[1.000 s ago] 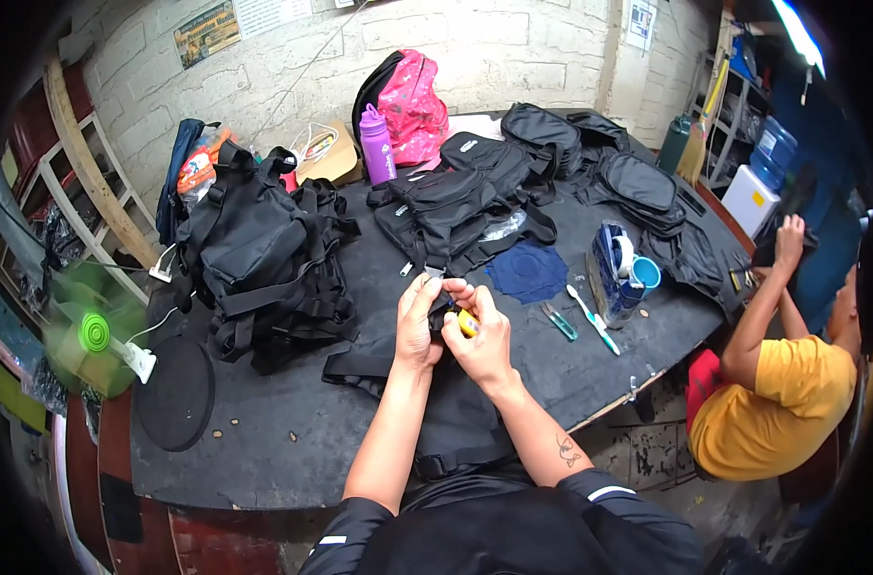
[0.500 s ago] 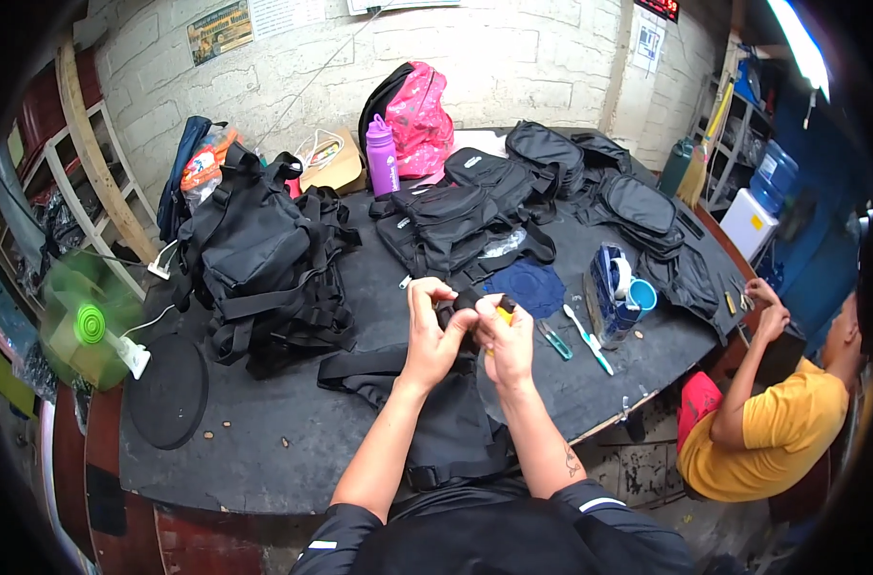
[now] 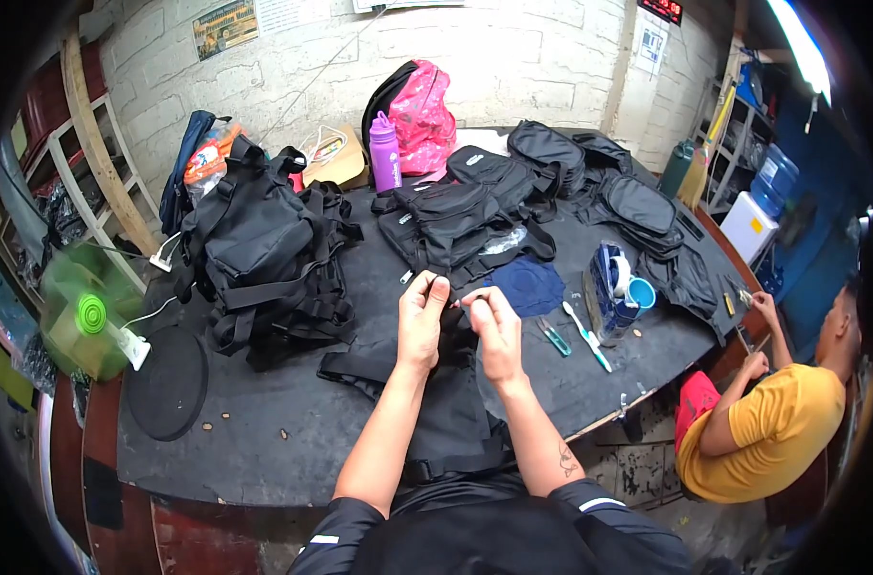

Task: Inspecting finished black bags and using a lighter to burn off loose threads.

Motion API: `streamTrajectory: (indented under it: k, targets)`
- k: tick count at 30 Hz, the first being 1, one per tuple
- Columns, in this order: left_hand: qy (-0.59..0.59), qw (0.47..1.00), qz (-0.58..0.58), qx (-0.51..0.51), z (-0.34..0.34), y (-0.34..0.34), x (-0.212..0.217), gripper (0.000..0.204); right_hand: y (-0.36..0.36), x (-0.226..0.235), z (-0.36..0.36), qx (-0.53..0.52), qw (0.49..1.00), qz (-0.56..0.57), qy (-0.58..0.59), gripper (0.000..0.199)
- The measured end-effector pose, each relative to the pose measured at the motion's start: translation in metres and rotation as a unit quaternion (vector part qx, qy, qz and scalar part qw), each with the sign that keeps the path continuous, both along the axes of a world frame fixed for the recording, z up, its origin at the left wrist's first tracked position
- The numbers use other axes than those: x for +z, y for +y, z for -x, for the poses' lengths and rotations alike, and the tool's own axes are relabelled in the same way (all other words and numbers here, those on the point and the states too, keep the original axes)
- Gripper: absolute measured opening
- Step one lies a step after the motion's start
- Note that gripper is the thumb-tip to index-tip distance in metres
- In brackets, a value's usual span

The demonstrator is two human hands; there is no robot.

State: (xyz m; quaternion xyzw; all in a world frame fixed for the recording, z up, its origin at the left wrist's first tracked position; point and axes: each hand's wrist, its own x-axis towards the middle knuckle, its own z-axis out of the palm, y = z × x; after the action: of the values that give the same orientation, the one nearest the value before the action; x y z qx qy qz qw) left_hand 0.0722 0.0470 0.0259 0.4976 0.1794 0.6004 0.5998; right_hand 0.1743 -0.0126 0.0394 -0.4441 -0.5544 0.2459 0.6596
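My left hand (image 3: pixel 421 323) is closed in a pinch, thumb up, on a black strap whose dark edge shows beside its fingers. Close on its right, my right hand (image 3: pixel 497 337) is curled with fingertips pressed together near the strap. What lies in its grip is too small or hidden to name. Beneath both hands a black fabric bag (image 3: pixel 453 417) with webbing lies over the table's near edge, against my body.
The black table (image 3: pixel 254 470) holds a pile of black bags (image 3: pixel 259 230) at left and more black bags (image 3: pixel 446 216) at the back. Right of my hands lie a green-handled cutter (image 3: pixel 554 337), a toothbrush (image 3: pixel 590 340) and a blue holder (image 3: pixel 604 287). A person in yellow (image 3: pixel 767 422) sits at right.
My hands have drawn slightly apart at the fingertips. The yellow piece that showed in my right hand is out of sight. The person at right has lowered one hand.
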Motion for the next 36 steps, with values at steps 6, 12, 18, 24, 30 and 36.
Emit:
streamTrajectory:
  k: [6, 12, 18, 24, 30, 36]
  targets:
    - [-0.089, 0.993, 0.049, -0.066, 0.001, -0.004, 0.011, 0.015, 0.003, -0.007, 0.011, -0.081, 0.993, 0.019, -0.089, 0.025]
    - [-0.116, 0.989, 0.045, -0.084, 0.005, -0.001, 0.002, 0.016, -0.002, 0.0, 0.016, -0.116, 0.979, 0.005, -0.169, 0.024]
    - [-0.124, 0.986, 0.055, -0.097, 0.004, 0.002, -0.002, 0.014, -0.002, 0.0, 0.018, -0.143, 0.968, -0.035, -0.202, 0.025]
    - [-0.133, 0.983, 0.064, -0.11, 0.005, 0.001, -0.001, 0.015, -0.004, 0.0, 0.019, -0.133, 0.974, -0.02, -0.182, 0.024]
    - [-0.134, 0.984, 0.071, -0.098, 0.004, 0.001, 0.0, 0.02, 0.0, -0.002, 0.019, -0.141, 0.969, -0.038, -0.199, 0.024]
    - [-0.139, 0.982, 0.072, -0.105, 0.005, 0.002, -0.002, 0.02, 0.001, -0.002, 0.02, -0.151, 0.963, -0.043, -0.221, 0.025]
